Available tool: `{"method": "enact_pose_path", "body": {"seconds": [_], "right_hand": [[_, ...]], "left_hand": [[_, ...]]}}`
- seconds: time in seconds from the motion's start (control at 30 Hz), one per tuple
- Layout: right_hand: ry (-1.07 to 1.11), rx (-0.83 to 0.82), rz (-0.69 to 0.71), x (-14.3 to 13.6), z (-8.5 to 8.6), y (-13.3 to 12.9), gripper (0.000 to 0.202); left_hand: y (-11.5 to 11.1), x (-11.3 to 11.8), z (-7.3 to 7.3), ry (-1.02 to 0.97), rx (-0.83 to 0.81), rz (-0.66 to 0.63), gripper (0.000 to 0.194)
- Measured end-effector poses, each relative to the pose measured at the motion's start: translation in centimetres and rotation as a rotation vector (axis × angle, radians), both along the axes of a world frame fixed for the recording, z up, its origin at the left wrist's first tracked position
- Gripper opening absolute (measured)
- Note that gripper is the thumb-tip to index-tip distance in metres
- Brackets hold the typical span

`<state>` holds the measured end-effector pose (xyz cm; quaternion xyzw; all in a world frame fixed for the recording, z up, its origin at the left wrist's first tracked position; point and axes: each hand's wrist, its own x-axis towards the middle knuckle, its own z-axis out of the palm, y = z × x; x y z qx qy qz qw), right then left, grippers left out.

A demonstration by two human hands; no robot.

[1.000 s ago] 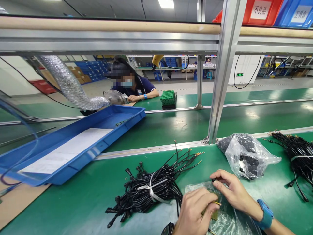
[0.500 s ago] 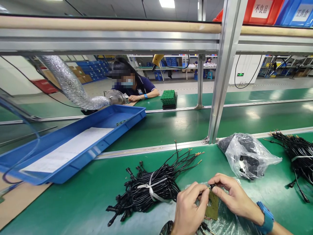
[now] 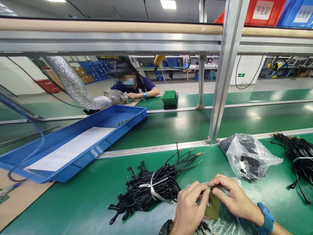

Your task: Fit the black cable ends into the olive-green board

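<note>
Low in the view, my left hand [image 3: 190, 207] pinches a thin black cable with a bare wire end. My right hand [image 3: 231, 195] grips a small black part [image 3: 212, 188] right at that wire end, so the two hands nearly meet. Beneath the fingertips is a yellowish-green plate [image 3: 213, 207] with a hole, on clear plastic film [image 3: 228, 222]. More black cable ends [image 3: 204, 227] show below my left hand. A bundle of black cables [image 3: 149, 189], bound with a white tie, lies left of my hands.
A clear bag of black parts [image 3: 249, 156] and another cable bundle [image 3: 303, 156] lie to the right. At the left sits a long blue tray [image 3: 70, 173] with papers. A metal post [image 3: 221, 75] rises behind the bench. Across it, a person [image 3: 144, 85] leans over the far bench.
The small black part has turned slightly in my right fingertips, nearer the wire end. Both hands stay in nearly the same place; the surroundings shift slightly with the camera.
</note>
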<state>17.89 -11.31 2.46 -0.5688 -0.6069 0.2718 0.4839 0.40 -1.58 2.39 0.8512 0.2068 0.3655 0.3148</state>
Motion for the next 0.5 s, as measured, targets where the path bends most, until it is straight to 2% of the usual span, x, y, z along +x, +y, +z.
{"method": "enact_pose_path", "body": {"seconds": [0.1, 0.27, 0.37, 0.47, 0.5], "right_hand": [[-0.056, 0.018, -0.006, 0.0, 0.1, 0.1, 0.021], [-0.249, 0.139, 0.035, 0.0, -0.3, 0.1, 0.020], [-0.301, 0.239, 0.036, 0.5, -1.6, 0.1, 0.022], [-0.308, 0.311, -0.006, 1.3, -4.0, 0.4, 0.017], [-0.291, 0.314, -0.043, 1.5, -4.9, 0.5, 0.014]], "left_hand": [[0.2, 0.0, -0.2, 0.013, 0.005, -0.007, 0.023], [-0.2, 0.2, -0.9, 0.042, 0.034, 0.016, 0.024], [-0.6, 0.1, -1.0, 0.120, -0.021, 0.023, 0.010], [-0.4, -0.1, -0.9, 0.250, -0.141, 0.090, 0.029], [-0.3, -0.1, -0.9, 0.287, -0.162, 0.110, 0.028]]}}
